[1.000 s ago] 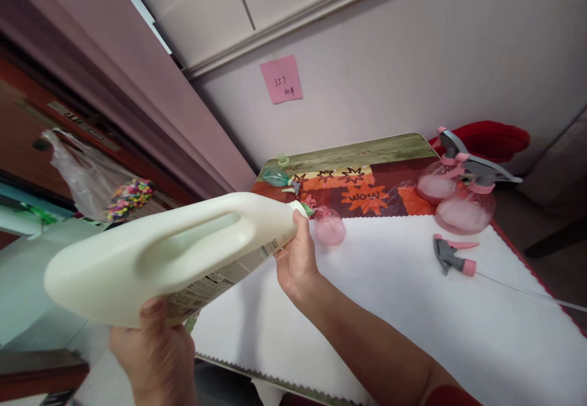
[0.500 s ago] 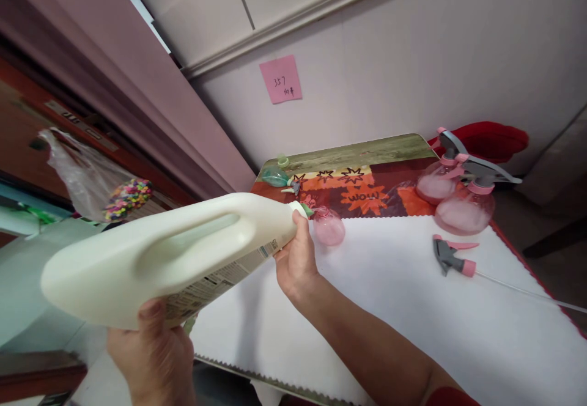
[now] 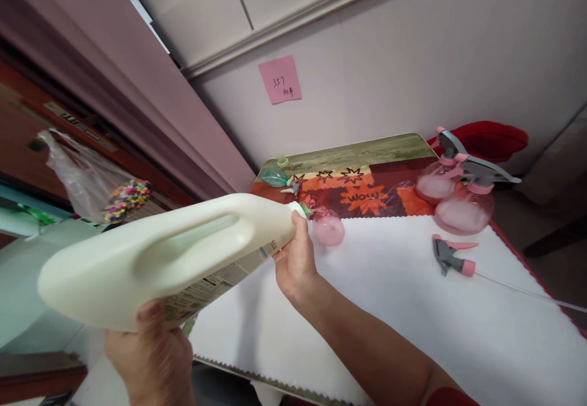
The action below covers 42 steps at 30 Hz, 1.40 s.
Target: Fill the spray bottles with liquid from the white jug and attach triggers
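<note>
A large cream-white jug (image 3: pixel 114 259) with a moulded handle and a printed label lies tilted in both my hands, its green spout (image 3: pixel 306 210) pointing right. My left hand (image 3: pixel 153 354) grips the jug's underside near its base. Around the neck, my right hand (image 3: pixel 297 259) is closed, thumb on top. Right at the spout stands a small round pink bottle (image 3: pixel 329 228) with no sprayer on it; whether liquid is flowing in is too fine to tell. A loose grey and pink spray head (image 3: pixel 452 258) with a long clear tube lies on the white table cover (image 3: pixel 389 296).
Two pink spray bottles (image 3: pixel 465 210) with sprayers fitted stand at the right edge. At the back left lie a teal spray bottle (image 3: pixel 275 177) and a green cap (image 3: pixel 283 162). A pink note (image 3: pixel 280 80) is stuck on the wall. A plastic bag (image 3: pixel 82 167) hangs at left.
Almost nothing differs. The jug's base end has shifted very slightly left; both hands keep their hold and the spout stays by the pink bottle.
</note>
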Available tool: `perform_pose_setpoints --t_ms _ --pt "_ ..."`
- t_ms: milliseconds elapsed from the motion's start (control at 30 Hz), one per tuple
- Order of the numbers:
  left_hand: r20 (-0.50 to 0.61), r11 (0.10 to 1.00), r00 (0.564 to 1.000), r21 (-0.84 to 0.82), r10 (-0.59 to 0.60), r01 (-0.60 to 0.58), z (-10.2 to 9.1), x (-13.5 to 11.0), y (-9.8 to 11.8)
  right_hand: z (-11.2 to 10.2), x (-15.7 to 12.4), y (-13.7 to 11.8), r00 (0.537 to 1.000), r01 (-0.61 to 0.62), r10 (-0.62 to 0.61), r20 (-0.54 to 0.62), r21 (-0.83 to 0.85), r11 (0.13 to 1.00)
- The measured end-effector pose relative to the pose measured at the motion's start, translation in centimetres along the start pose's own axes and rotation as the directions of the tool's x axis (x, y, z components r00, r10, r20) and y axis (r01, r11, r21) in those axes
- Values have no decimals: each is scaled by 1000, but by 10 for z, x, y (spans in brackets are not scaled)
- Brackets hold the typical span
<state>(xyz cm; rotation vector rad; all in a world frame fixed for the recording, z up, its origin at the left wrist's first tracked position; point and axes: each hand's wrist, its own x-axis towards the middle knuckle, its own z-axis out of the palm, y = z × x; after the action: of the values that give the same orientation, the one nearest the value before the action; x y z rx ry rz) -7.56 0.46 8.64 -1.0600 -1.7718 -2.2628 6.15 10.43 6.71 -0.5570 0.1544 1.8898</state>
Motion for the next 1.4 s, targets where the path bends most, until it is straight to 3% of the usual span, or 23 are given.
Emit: perform_pose_setpoints --t_ms 933,1133,1400 --pt "8 1000 1000 -15 12 -12 3 0 2 1 -1 0 1000 9 -9 11 7 1000" --pt "17 997 1000 70 7 -8 5 -2 8 0 1 0 1000 9 -9 3 3 1000" --pt "39 999 999 14 33 -34 6 -2 5 0 0 -2 1000 2 -2 -3 3 1000"
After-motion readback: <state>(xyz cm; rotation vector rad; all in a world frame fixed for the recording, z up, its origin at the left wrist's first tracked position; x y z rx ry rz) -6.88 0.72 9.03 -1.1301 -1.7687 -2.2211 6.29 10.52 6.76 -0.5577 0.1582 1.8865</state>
